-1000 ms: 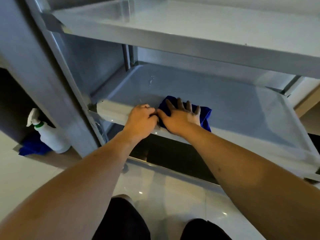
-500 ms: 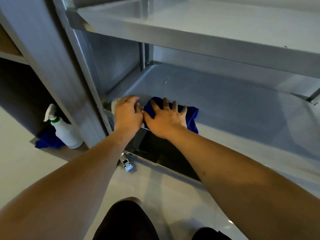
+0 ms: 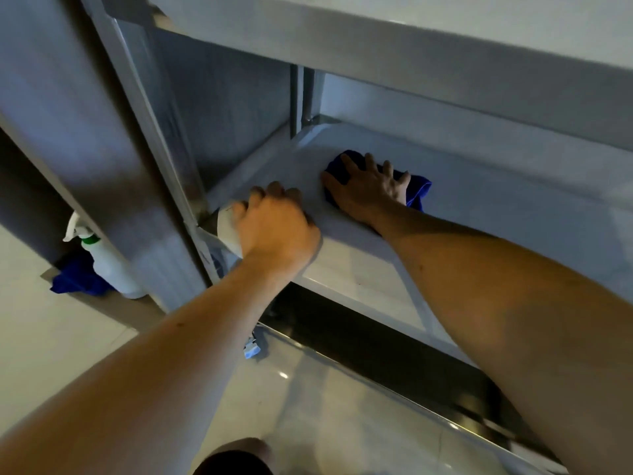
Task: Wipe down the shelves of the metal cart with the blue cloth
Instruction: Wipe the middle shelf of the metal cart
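The metal cart's middle shelf [image 3: 496, 214] is a shallow grey tray under an upper shelf [image 3: 411, 46]. A blue cloth [image 3: 416, 190] lies on the middle shelf toward its far left corner. My right hand [image 3: 370, 190] presses flat on the cloth with fingers spread, covering most of it. My left hand [image 3: 277, 228] is curled over the shelf's front left corner rim, gripping it beside the cart's upright post [image 3: 154, 132].
A white spray bottle [image 3: 106, 262] with a green collar stands on the floor at the left, on a second blue cloth [image 3: 75, 279]. A cart caster [image 3: 251, 349] shows below the shelf. A dark lower shelf [image 3: 376, 341] runs underneath. Pale tiled floor lies in front.
My right hand has slid the cloth from the front edge deeper into the shelf toward the back left corner. My left hand stays on the front corner. The view has shifted closer.
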